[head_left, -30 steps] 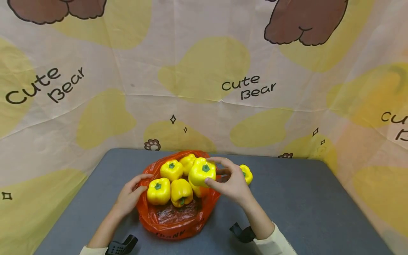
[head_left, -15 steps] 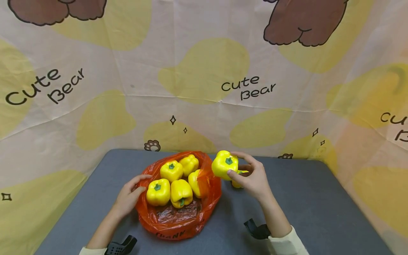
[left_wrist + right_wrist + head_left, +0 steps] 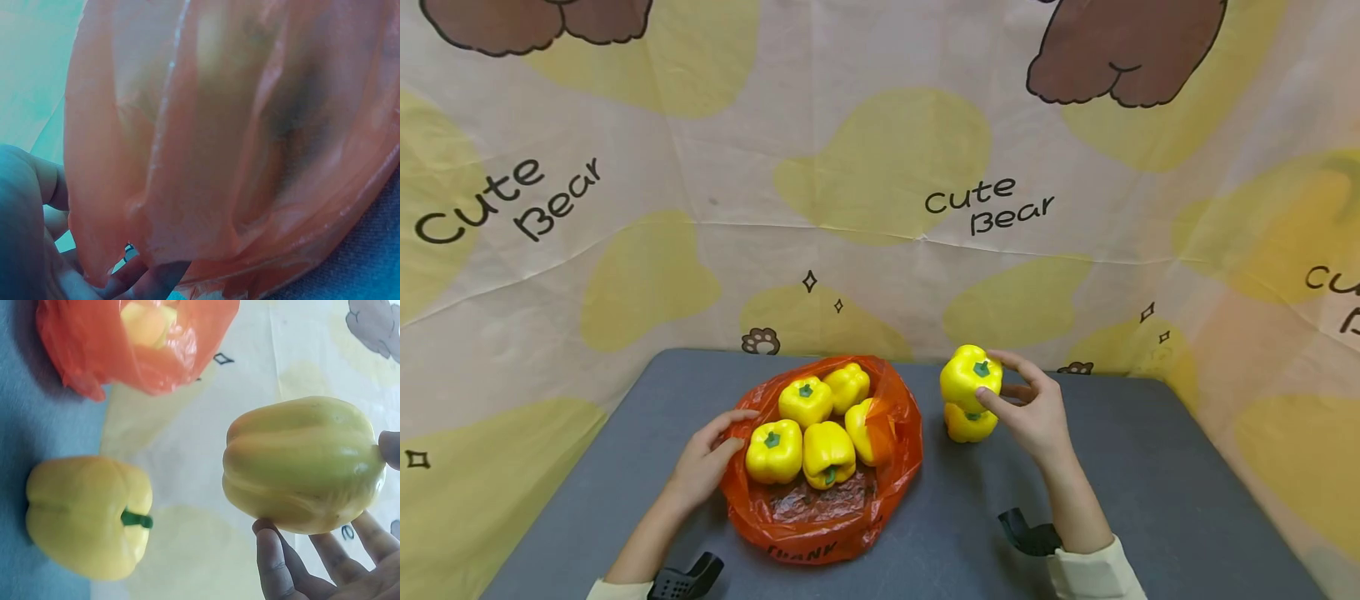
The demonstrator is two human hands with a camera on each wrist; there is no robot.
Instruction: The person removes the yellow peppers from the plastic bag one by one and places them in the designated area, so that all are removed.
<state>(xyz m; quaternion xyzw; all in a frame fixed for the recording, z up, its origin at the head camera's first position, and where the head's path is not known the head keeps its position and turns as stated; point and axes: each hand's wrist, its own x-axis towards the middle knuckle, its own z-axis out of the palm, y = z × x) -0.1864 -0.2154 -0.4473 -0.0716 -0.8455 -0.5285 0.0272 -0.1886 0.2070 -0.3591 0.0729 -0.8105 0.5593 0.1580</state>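
1. The held pepper (image 3: 966, 377) is in the air to the right of the bag, its green stem turned toward the person. It looks glossy, lobed and blocky, with smooth grooved sides.
2. The right hand (image 3: 1037, 417) grips it, thumb on 1 side and curled fingertips on the other, spread about as wide as the pepper.
3. What has just changed: 1 second ago this pepper was over the bag's right edge; now it is well past it — the carry is clear of the bag, and the work appears to centre on the table at that side.
4. The loose pepper (image 3: 970, 427) rests on the table. In the head view the held pepper overlaps it; the right wrist view shows the 2 apart, and the loose pepper's short stem.
5. The red bag (image 3: 823, 537) is thin, crinkled, translucent plastic with its mouth folded wide. 5 yellow peppers (image 3: 827, 450) show inside, some stem-up, unmoved since the earlier views.
6. The left hand (image 3: 703, 458) stays at the bag's left edge, pinching the film between thumb and fingers; this seems to steady the bag.
7. All rests on a matt grey table (image 3: 1150, 500) before a creased, printed cloth (image 3: 880, 167).
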